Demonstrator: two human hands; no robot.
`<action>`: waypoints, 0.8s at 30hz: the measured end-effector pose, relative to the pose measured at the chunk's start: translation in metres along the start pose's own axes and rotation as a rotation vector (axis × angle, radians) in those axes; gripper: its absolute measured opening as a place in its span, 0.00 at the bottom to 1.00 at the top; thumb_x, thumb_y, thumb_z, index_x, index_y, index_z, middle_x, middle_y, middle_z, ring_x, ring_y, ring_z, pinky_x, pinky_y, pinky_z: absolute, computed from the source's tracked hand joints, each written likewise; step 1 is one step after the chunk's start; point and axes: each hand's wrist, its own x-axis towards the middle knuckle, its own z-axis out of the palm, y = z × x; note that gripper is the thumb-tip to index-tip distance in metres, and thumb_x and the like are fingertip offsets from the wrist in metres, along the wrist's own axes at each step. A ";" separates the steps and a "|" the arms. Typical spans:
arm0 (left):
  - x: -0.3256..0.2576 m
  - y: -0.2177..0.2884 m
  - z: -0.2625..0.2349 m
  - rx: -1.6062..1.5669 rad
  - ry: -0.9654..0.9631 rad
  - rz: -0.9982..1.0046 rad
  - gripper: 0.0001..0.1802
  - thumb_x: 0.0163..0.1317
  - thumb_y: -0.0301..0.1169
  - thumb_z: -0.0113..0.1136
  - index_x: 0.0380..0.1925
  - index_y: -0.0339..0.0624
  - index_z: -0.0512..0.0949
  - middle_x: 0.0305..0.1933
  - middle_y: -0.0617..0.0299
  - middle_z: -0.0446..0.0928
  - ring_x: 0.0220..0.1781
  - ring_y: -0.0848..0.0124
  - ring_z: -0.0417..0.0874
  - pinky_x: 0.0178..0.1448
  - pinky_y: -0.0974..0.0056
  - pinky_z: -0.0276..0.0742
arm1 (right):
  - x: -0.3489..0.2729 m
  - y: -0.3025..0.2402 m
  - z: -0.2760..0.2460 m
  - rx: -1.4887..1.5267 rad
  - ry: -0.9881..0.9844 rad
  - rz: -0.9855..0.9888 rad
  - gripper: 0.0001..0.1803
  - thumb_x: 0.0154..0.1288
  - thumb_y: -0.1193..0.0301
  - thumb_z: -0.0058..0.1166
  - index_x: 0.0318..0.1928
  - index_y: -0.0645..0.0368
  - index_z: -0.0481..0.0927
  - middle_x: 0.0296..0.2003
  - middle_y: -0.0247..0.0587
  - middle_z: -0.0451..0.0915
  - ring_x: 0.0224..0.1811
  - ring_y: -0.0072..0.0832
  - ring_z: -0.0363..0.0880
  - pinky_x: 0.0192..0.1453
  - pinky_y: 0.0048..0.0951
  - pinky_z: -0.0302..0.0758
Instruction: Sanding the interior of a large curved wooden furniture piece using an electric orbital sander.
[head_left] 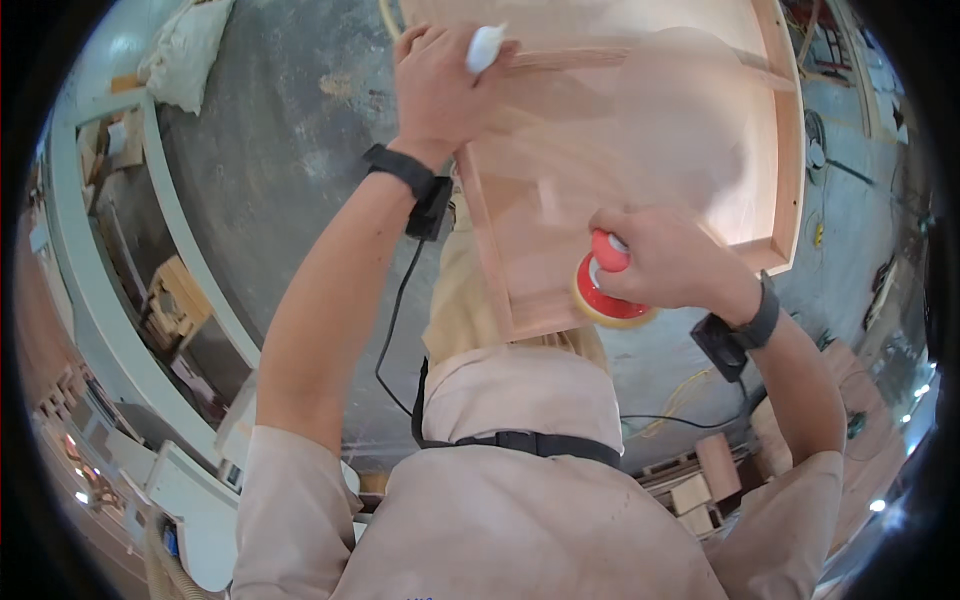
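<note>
A shallow, pale wooden frame (790,150) with raised rails and a crossbar lies in front of me, its near edge against my body. My left hand (440,85) is closed over its left side near the crossbar. A small white piece (487,48) shows at that hand's fingers; I cannot tell whether it is a wrap or something held. Over the near rail, my right hand (665,260) is closed round a red, round-topped sander (610,290) with a yellowish disc rim. The sander is tilted, and its underside is hidden.
On the left stands a pale green metal frame (165,190) with wooden pieces behind it. A white sack (190,55) lies on the grey floor at the upper left. Wood offcuts (690,490) are stacked at the lower right. Black cables run from both wrist straps.
</note>
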 end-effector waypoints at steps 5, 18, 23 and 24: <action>0.001 -0.008 -0.001 0.053 0.024 -0.009 0.14 0.70 0.47 0.71 0.40 0.49 0.85 0.34 0.63 0.87 0.44 0.62 0.87 0.69 0.51 0.70 | 0.021 -0.018 0.037 -0.137 -0.125 0.069 0.25 0.60 0.57 0.62 0.52 0.60 0.85 0.41 0.61 0.88 0.45 0.59 0.88 0.53 0.50 0.84; 0.005 -0.009 -0.002 0.059 -0.012 -0.022 0.12 0.71 0.45 0.70 0.38 0.50 0.84 0.35 0.63 0.87 0.43 0.62 0.86 0.67 0.51 0.70 | 0.061 -0.023 0.063 -0.071 -0.366 0.144 0.27 0.59 0.54 0.62 0.53 0.58 0.87 0.42 0.57 0.90 0.48 0.56 0.89 0.56 0.51 0.85; 0.002 -0.008 0.000 0.030 0.013 -0.023 0.12 0.71 0.45 0.70 0.37 0.50 0.84 0.35 0.64 0.87 0.42 0.62 0.86 0.67 0.51 0.70 | 0.065 -0.033 0.069 -0.044 -0.355 0.111 0.27 0.58 0.53 0.61 0.53 0.57 0.87 0.44 0.57 0.90 0.50 0.55 0.89 0.58 0.51 0.84; 0.002 -0.008 0.001 0.046 0.006 -0.021 0.12 0.71 0.44 0.70 0.37 0.51 0.84 0.34 0.65 0.87 0.42 0.62 0.86 0.67 0.51 0.70 | 0.064 -0.032 0.067 -0.037 -0.353 0.131 0.27 0.58 0.53 0.61 0.53 0.57 0.87 0.44 0.56 0.90 0.50 0.55 0.89 0.58 0.51 0.85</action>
